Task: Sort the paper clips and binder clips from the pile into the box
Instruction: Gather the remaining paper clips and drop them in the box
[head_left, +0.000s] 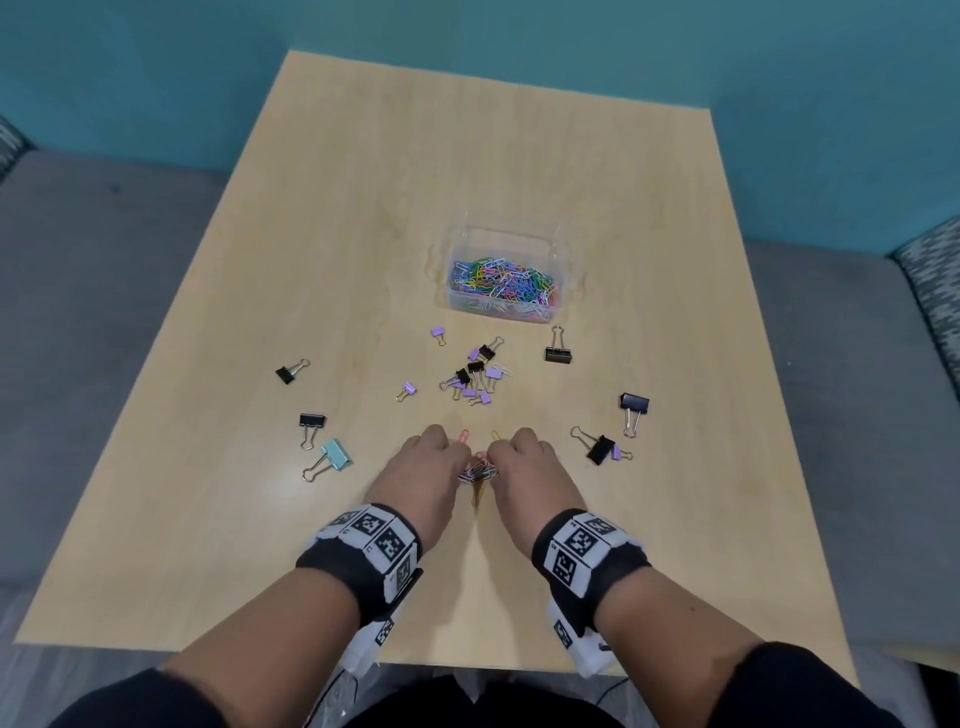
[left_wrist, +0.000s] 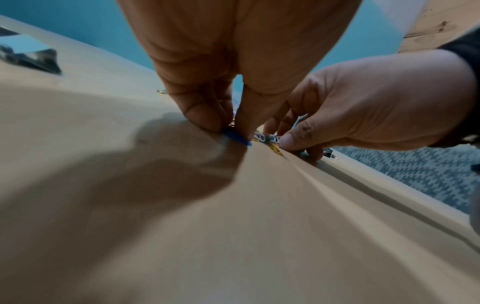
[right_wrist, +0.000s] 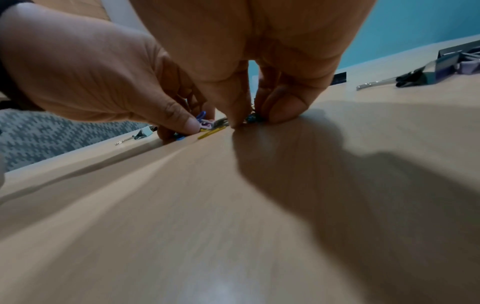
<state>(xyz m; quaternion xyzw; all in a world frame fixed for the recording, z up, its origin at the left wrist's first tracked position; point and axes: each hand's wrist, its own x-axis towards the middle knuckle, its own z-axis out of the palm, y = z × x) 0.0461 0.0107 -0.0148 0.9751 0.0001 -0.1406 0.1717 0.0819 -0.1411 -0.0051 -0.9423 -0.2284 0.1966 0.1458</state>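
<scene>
A small heap of coloured paper clips (head_left: 478, 470) lies on the wooden table (head_left: 363, 208) between my two hands. My left hand (head_left: 460, 462) pinches at the heap from the left, with thumb and finger on a blue clip (left_wrist: 237, 139). My right hand (head_left: 501, 457) pinches it from the right, fingertips down on the table (right_wrist: 249, 121). A pink clip (head_left: 464, 435) and a yellow clip (head_left: 497, 434) lie just beyond the fingers. The clear box (head_left: 558, 249) farther back holds many coloured paper clips. A cluster of black and purple binder clips (head_left: 475, 374) sits between the box and my hands.
Loose binder clips are scattered around: black ones (head_left: 558, 351) (head_left: 635, 408) (head_left: 597, 447) on the right, black ones (head_left: 291, 371) (head_left: 310, 426) and a light blue one (head_left: 332, 457) on the left. Grey upholstered seating surrounds the table.
</scene>
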